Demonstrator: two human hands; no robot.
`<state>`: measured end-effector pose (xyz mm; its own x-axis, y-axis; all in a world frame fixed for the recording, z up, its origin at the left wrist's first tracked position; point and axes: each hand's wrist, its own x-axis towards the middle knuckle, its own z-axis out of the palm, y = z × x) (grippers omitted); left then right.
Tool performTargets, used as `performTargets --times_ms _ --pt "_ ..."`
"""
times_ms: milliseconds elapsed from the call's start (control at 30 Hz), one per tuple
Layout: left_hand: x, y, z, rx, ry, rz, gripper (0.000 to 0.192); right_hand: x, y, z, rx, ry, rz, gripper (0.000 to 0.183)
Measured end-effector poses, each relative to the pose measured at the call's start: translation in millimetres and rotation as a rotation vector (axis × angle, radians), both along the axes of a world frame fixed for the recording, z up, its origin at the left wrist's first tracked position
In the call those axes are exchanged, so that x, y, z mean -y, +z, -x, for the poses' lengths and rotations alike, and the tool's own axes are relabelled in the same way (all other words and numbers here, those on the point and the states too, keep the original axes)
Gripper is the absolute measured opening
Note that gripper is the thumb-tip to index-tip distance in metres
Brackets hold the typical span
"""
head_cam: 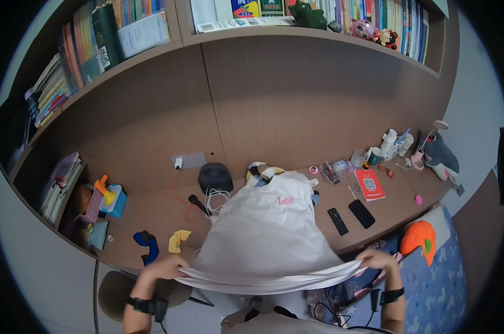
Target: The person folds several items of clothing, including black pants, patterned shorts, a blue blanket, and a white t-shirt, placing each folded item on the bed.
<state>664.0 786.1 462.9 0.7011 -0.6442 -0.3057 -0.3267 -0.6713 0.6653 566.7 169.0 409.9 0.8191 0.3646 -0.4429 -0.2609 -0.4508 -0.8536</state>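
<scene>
A white sleeveless garment (268,225) with pink lettering on its chest is stretched from the desk (160,221) towards me. Its upper part lies on the desk over a bundle of patterned cloth (263,172). The wide hem hangs past the desk's front edge, drawn taut between my hands. My left hand (168,267) grips the hem's left corner, and my right hand (374,259) grips the right corner. The fingertips are partly hidden in the folds. Each wrist wears a black strap with a small device.
Left on the desk are a blue fabric item (148,246), yellow cloth (178,241) and a microphone (198,204). At right lie a remote control (338,221), a smartphone (361,213) and a red booklet (369,185). A chair (116,294) stands below left, a bed (440,271) at right.
</scene>
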Motion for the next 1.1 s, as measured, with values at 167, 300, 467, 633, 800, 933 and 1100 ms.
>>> performTargets --times_ms 167,300,467,633,800,933,1100 --pt "-19.2 -217.2 -10.7 -0.115 -0.027 -0.123 0.020 -26.3 -154.7 -5.4 -0.352 -0.175 0.073 0.021" --pt "0.1 -270.5 -20.2 -0.074 -0.054 -0.277 0.028 -47.0 -184.7 -25.9 -0.295 0.071 0.360 0.021" --pt "31.2 -256.1 -61.7 -0.190 -0.065 -0.240 0.032 -68.5 -175.3 -95.3 0.032 -0.186 0.203 0.015" --pt "127.6 -229.3 -140.7 0.068 0.216 0.183 0.031 -77.9 -212.4 -199.4 0.302 -0.664 -0.011 0.017" --pt "201.7 -229.9 -196.8 0.366 0.340 0.425 0.041 -124.4 -199.6 -256.0 -0.030 -0.997 -0.403 0.019" --pt "247.9 -211.1 -222.8 0.416 0.465 0.292 0.044 -138.7 -191.0 -255.8 -0.215 -0.913 -0.415 0.018" --pt "254.2 -213.9 -246.6 -0.132 0.391 0.143 0.033 -169.4 -171.1 -254.3 -0.443 -0.722 -0.640 0.023"
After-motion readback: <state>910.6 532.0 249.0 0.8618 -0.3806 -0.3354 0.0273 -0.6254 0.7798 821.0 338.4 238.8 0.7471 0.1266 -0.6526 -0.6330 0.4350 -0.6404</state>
